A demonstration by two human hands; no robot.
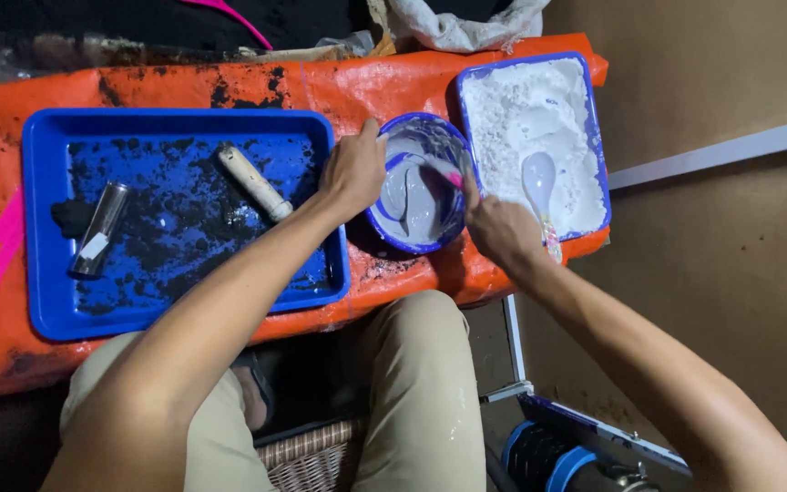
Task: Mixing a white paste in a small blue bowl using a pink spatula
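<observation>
Resting bowl [419,182] between both hands' fingers [368,137]

the orange-covered table [184,87] is crowded. the large blue tray [38,228] fills its left and centre, with a metal cylinder [99,230] and a pale-handled tool [254,182] lying inside, well apart. the round blue bowl [419,182] sits wedged between that tray and the smaller blue tray of white powder [585,118], touching or nearly so. a white spoon [539,178] lies across the powder. open passage remains along the table's front edge and over bare floor at right.
</observation>
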